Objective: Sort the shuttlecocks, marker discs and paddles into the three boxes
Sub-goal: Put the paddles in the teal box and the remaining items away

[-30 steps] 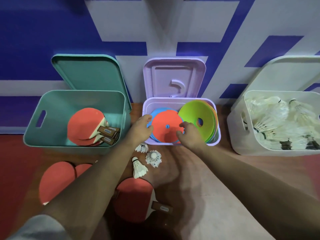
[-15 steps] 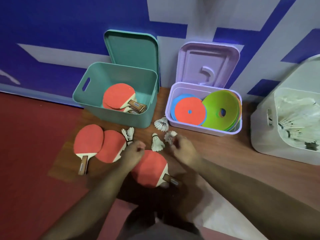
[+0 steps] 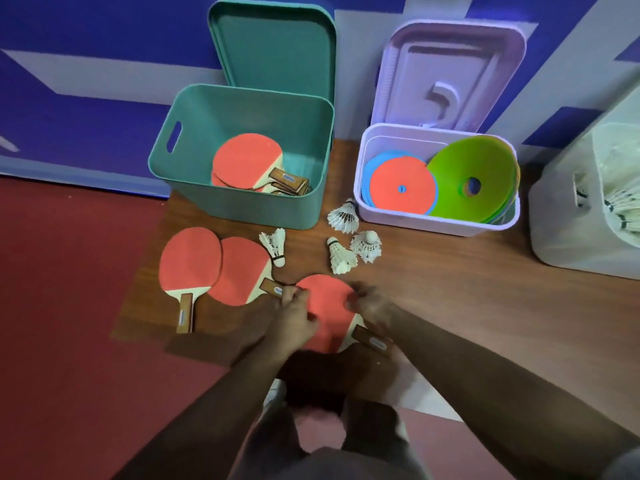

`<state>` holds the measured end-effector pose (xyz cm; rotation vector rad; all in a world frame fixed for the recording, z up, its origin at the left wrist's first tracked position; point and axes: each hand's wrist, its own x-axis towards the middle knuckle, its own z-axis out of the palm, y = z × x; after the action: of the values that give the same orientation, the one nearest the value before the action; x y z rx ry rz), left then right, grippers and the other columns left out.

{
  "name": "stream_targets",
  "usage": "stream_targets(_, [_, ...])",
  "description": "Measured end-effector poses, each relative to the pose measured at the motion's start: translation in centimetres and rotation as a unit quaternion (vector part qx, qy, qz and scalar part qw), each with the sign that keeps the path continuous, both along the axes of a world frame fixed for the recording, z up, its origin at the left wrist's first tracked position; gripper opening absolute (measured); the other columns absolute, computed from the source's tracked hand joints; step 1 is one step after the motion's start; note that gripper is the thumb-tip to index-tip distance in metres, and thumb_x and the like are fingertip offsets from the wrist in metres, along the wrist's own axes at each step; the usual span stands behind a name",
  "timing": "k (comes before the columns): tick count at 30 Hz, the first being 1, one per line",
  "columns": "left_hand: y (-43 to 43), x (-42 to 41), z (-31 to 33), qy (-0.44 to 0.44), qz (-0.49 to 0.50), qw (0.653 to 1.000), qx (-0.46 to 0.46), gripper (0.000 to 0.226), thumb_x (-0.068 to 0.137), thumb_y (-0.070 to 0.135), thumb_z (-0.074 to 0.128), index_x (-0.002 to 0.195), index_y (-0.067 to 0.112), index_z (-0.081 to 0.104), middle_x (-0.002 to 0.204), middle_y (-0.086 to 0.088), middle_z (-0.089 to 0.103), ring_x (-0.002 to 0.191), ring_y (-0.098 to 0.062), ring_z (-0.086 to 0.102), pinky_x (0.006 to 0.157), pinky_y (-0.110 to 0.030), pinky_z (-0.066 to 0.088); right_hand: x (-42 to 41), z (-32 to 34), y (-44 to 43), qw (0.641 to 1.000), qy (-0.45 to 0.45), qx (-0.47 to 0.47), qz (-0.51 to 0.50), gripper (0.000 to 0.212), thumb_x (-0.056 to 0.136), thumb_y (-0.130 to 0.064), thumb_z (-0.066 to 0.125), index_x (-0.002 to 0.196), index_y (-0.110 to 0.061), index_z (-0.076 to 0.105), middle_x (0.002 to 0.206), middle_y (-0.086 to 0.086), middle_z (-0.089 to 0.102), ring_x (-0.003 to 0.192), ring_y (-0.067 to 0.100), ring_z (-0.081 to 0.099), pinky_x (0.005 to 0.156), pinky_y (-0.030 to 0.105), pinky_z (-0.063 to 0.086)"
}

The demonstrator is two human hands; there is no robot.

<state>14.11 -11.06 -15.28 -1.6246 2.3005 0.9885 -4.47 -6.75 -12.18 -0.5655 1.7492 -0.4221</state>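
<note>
Three red paddles lie on the wooden floor: a left one (image 3: pixel 188 258), a middle one (image 3: pixel 239 271) and a near one (image 3: pixel 329 306). My left hand (image 3: pixel 294 317) sits curled at the near paddle's left edge, right by the middle paddle's handle; what it holds is unclear. My right hand (image 3: pixel 370 306) curls its fingers over the near paddle's right edge, above its handle. Several shuttlecocks (image 3: pixel 341 258) lie loose just beyond. The teal box (image 3: pixel 242 95) holds paddles, the lilac box (image 3: pixel 436 223) holds marker discs (image 3: pixel 401 185), and the white box (image 3: pixel 571 244) holds shuttlecocks.
The teal lid (image 3: pixel 273 46) and the lilac lid (image 3: pixel 450 67) lean against the blue and white wall behind their boxes. Red flooring lies to the left of the wooden strip. My knees show at the bottom edge.
Both hands drew back from the lilac box with the discs, then dropped onto the near paddle. The right hand left the shuttlecocks. The view pulled back and shifted left.
</note>
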Motion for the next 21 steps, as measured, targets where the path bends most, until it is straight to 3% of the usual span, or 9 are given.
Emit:
stream_targets(2, [-1.0, 1.3, 0.4, 0.029, -0.029, 0.999, 0.011, 0.051, 0.083, 0.022, 0.064, 0.132, 0.014, 0.053, 0.134, -0.005, 0.041, 0.122, -0.026, 0.048, 0.099, -0.024, 0.033, 0.9, 0.7, 0.7, 1.000, -0.016, -0.019, -0.019, 0.036, 0.091, 0.003, 0.055, 0.126, -0.005, 0.058, 0.076, -0.003, 0.055, 0.049, 0.000, 0.054, 0.049, 0.015, 0.045])
stream_targets(4, [-2.6, 2.8, 0.9, 0.040, -0.090, 0.995, 0.020, 0.046, 0.084, 0.028, 0.060, 0.129, 0.020, 0.054, 0.133, 0.003, 0.046, 0.116, -0.022, 0.055, 0.097, -0.025, 0.037, 1.5, 2.7, 0.9, 0.998, -0.017, -0.036, -0.053, 0.031, 0.092, 0.006, 0.051, 0.113, -0.013, 0.063, 0.066, -0.005, 0.051, 0.032, -0.003, 0.044, 0.034, 0.011, 0.031])
stream_targets(6, [-4.0, 4.2, 1.2, 0.052, -0.132, 0.988, 0.061, 0.044, 0.083, 0.034, 0.058, 0.127, 0.026, 0.054, 0.130, 0.005, 0.050, 0.111, -0.021, 0.060, 0.095, -0.031, 0.046, 2.0, 4.2, 1.0, 0.997, 0.017, -0.045, -0.065, 0.019, 0.090, 0.001, 0.056, 0.086, -0.016, 0.063, 0.062, -0.004, 0.048, 0.037, 0.000, 0.043, 0.033, 0.011, 0.029])
stream_targets(8, [-5.1, 5.0, 1.7, 0.097, -0.123, 0.980, 0.121, 0.037, 0.088, 0.023, 0.064, 0.124, 0.018, 0.057, 0.125, -0.001, 0.055, 0.110, -0.018, 0.060, 0.092, -0.026, 0.047, 2.6, 5.7, 1.3, 0.993, 0.073, -0.050, -0.081, 0.008, 0.084, -0.008, 0.067, 0.077, -0.011, 0.063, 0.063, -0.001, 0.053, 0.053, 0.011, 0.049, 0.041, 0.016, 0.035])
stream_targets(11, [-6.8, 5.9, 2.8, 0.159, -0.041, 0.976, 0.141, 0.025, 0.090, 0.012, 0.063, 0.114, 0.011, 0.061, 0.111, -0.004, 0.064, 0.102, -0.017, 0.061, 0.079, -0.022, 0.045, 3.2, 7.5, 2.0, 0.976, 0.132, -0.083, -0.152, 0.003, 0.073, -0.008, 0.062, 0.075, -0.008, 0.060, 0.061, 0.005, 0.056, 0.055, 0.021, 0.052, 0.043, 0.025, 0.038])
stream_targets(13, [-8.6, 7.0, 4.0, 0.182, 0.017, 0.977, 0.108, 0.021, 0.090, 0.008, 0.059, 0.110, 0.011, 0.064, 0.106, -0.004, 0.067, 0.095, -0.018, 0.062, 0.074, -0.022, 0.044, 3.4, 8.6, 2.3, 0.960, 0.164, -0.120, -0.193, 0.005, 0.072, -0.014, 0.059, 0.075, -0.011, 0.056, 0.062, 0.007, 0.058, 0.055, 0.022, 0.054, 0.044, 0.029, 0.042])
stream_targets(15, [-10.9, 8.8, 4.6, 0.175, 0.053, 0.982, 0.056, 0.021, 0.089, 0.005, 0.056, 0.108, 0.009, 0.064, 0.102, -0.005, 0.065, 0.094, -0.019, 0.060, 0.078, -0.024, 0.043, 4.0, 9.6, 1.9, 0.945, 0.148, -0.153, -0.249, 0.012, 0.076, -0.018, 0.063, 0.077, -0.011, 0.054, 0.066, 0.007, 0.057, 0.061, 0.021, 0.054, 0.049, 0.031, 0.046])
stream_targets(18, [-13.9, 12.5, 4.9, 0.177, 0.112, 0.978, 0.009, 0.017, 0.087, 0.003, 0.058, 0.103, 0.005, 0.065, 0.098, -0.011, 0.067, 0.093, -0.024, 0.061, 0.078, -0.026, 0.041, 6.0, 10.7, 0.5, 0.932, 0.135, -0.171, -0.289, 0.023, 0.086, -0.011, 0.066, 0.070, -0.013, 0.049, 0.063, 0.001, 0.052, 0.057, 0.014, 0.047, 0.048, 0.020, 0.041])
stream_targets(21, [-16.4, 15.8, 3.9, 0.166, 0.168, 0.972, -0.014, 0.014, 0.085, 0.002, 0.064, 0.099, -0.001, 0.064, 0.097, -0.021, 0.068, 0.095, -0.034, 0.064, 0.079, -0.032, 0.042, 8.8, 10.0, -1.3, 0.935, 0.075, -0.161, -0.307, 0.009, 0.088, -0.011, 0.064, 0.081, -0.011, 0.059, 0.073, 0.004, 0.060, 0.066, 0.019, 0.054, 0.057, 0.024, 0.043])
